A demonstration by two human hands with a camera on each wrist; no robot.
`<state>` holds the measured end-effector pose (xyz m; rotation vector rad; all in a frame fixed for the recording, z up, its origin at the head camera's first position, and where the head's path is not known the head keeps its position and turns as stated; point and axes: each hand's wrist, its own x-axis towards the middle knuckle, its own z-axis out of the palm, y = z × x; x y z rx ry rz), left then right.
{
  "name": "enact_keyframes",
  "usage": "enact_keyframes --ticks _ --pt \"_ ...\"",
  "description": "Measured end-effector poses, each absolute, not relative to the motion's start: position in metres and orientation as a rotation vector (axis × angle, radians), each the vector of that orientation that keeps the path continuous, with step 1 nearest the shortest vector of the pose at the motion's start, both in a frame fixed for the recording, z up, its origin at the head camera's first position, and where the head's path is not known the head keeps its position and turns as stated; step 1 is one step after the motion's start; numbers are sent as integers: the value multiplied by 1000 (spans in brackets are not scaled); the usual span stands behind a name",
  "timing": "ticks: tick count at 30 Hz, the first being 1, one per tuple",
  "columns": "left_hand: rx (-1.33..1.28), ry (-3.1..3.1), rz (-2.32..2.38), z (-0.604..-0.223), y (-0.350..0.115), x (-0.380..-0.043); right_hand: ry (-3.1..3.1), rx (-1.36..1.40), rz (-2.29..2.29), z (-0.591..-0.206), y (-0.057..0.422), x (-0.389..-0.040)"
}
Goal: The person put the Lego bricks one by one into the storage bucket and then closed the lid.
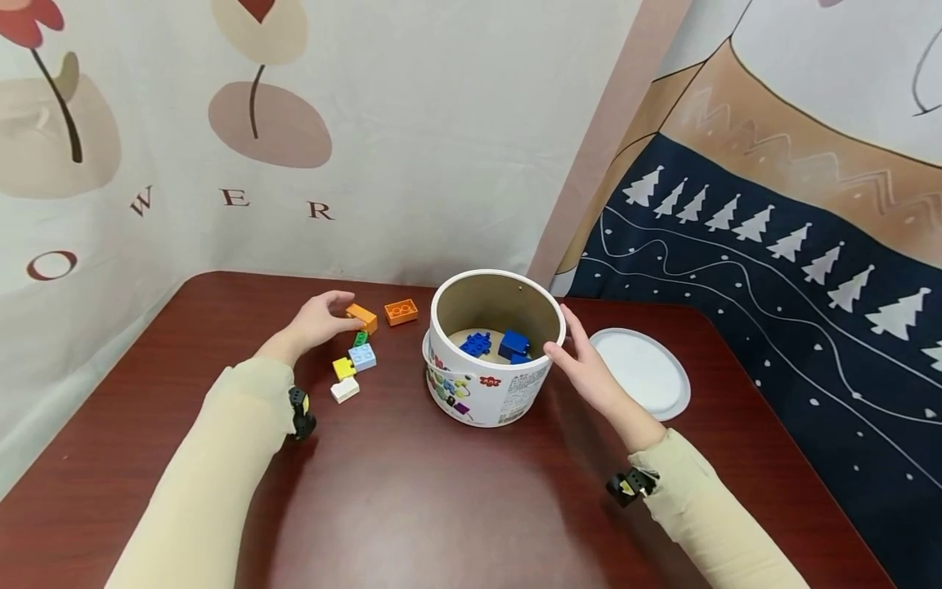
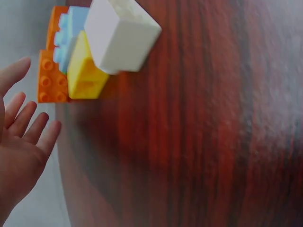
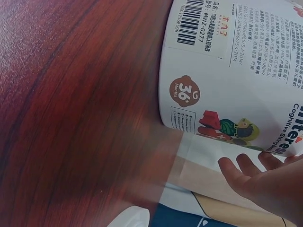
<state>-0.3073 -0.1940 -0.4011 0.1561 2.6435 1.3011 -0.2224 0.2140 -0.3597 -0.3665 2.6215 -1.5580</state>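
Note:
My left hand (image 1: 321,319) is beside an orange toy brick (image 1: 362,317), its thumb and fingers spread apart. In the left wrist view, the fingers look extended, with a gap to the orange bricks. Green (image 1: 361,339), light blue (image 1: 362,357), yellow (image 1: 343,368) and white (image 1: 345,389) bricks lie in a line toward me. Another orange brick (image 1: 401,312) lies to the right, studs showing. My right hand (image 1: 589,368) rests against the right side of a white bucket (image 3: 213,80), thumb near the rim, fingers extended along the wall. Blue bricks (image 1: 513,343) lie inside the bucket.
A round white lid (image 1: 642,373) lies flat on the dark red-brown table (image 1: 434,499), right of the bucket. Printed cloths (image 1: 441,147) hang behind the table and along its right side.

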Motion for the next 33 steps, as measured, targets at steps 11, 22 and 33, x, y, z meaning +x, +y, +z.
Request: enact_keyframes --ticks 11,22,33 --pt "182 2695 1231 -412 -198 -305 2638 -373 -1551 -361 214 -221" --pt "139 2687 1257 -412 -202 -300 2637 -366 -1550 -360 213 -221" --pt "168 2684 1289 -395 -208 -299 2639 -357 -1539 -358 213 -221"
